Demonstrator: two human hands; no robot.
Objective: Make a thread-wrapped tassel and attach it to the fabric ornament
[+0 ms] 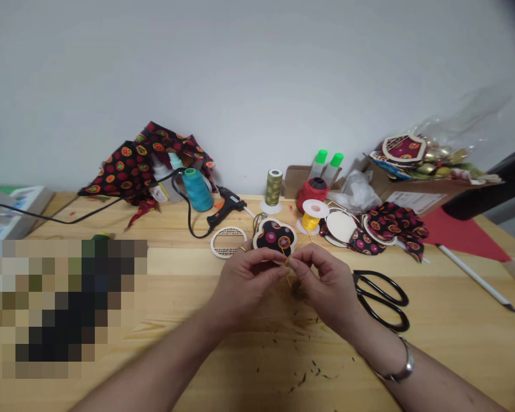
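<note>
Both hands meet over the middle of the wooden table, fingertips pinched together on a thin yellow cord. My left hand is closed on the cord, its thumb and index finger together. Opposite it, my right hand also pinches the cord, which leads back towards a yellow cord spool. Just behind the fingertips is a flower-shaped wooden frame filled with dark patterned fabric; the cord crosses its lower edge. Whether the left fingers also support the frame is hidden. Black-handled scissors lie beside my right hand.
A glue gun, a teal thread cone, an olive thread spool and a round wooden frame stand or lie behind. Patterned fabric is heaped left. At right are a filled box and a white pencil.
</note>
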